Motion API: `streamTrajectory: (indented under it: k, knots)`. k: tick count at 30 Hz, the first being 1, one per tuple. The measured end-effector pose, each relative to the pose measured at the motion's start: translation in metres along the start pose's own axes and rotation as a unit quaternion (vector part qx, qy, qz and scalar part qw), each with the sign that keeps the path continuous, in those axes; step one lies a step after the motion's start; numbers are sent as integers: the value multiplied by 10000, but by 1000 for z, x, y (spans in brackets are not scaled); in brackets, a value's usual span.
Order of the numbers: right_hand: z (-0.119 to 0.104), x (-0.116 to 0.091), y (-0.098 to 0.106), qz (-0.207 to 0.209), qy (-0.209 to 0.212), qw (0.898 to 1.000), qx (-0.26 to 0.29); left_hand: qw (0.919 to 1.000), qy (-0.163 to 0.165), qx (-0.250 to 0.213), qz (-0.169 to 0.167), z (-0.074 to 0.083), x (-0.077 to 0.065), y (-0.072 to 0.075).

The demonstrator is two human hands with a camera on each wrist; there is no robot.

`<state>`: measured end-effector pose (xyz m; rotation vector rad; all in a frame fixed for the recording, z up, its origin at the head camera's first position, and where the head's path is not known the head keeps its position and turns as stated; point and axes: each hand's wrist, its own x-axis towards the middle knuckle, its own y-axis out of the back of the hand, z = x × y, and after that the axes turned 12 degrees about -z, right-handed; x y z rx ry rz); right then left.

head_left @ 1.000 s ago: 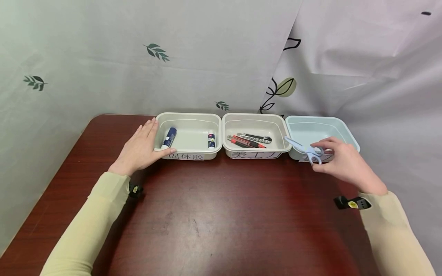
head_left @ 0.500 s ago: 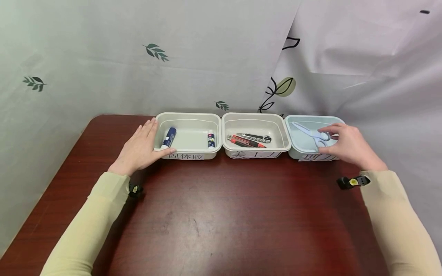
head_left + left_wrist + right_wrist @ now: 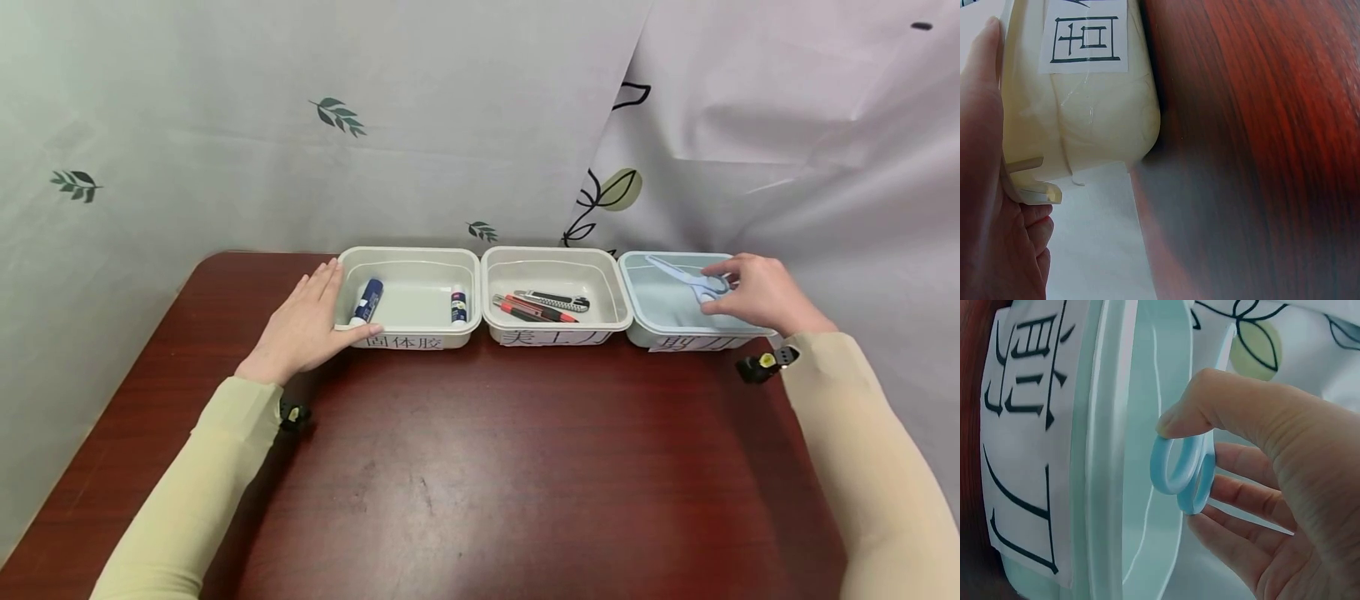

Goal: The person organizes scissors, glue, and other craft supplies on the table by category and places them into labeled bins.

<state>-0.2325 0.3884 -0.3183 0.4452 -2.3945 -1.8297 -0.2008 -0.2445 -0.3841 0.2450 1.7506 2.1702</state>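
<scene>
In the head view my right hand [image 3: 765,292] pinches light blue scissors [image 3: 702,285] by their finger loops, over the light blue bin [image 3: 660,329] at the right. Their blades point left and toward the back. The right wrist view shows my thumb on one loop [image 3: 1161,469] and fingers behind the other, close inside the bin's front rim [image 3: 1107,450]. My left hand [image 3: 300,325] rests with straight fingers along the left end of the left cream bin [image 3: 420,330], thumb on its front rim. Two blue-and-white glue sticks [image 3: 367,302] lie in that bin.
A middle cream bin [image 3: 555,329] holds several utility knives [image 3: 553,301], red, black and grey. The three bins stand in a row at the back of the dark red table [image 3: 480,458], with labels on their fronts. A patterned cloth [image 3: 450,125] hangs right behind them.
My right hand has carried the scissors back and slightly right, from the blue bin's front left rim to over its inside. My left hand has stayed in place.
</scene>
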Motion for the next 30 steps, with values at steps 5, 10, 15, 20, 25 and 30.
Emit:
streamTrajectory:
  k: [5,10,15,20,25,30]
  knots:
    - [6,5,0,-157,-188,9997,97,10000,-3,0,24,0,-1,0]
    - [12,7,-1,-243,-248,9994,84,10000,-22,-7,18,1,-1,0]
    - [13,9,-4,-369,-355,9985,201,10000,-30,-30,2,2,-1,0]
    - [13,10,-6,-642,-473,9962,338,10000,-39,-42,-2,2,-1,1]
    - [13,12,-10,-610,-455,9967,284,10000,-28,-27,-9,2,-1,0]
    - [11,12,-12,-530,-398,9972,334,10000,-9,-34,-35,2,-2,0]
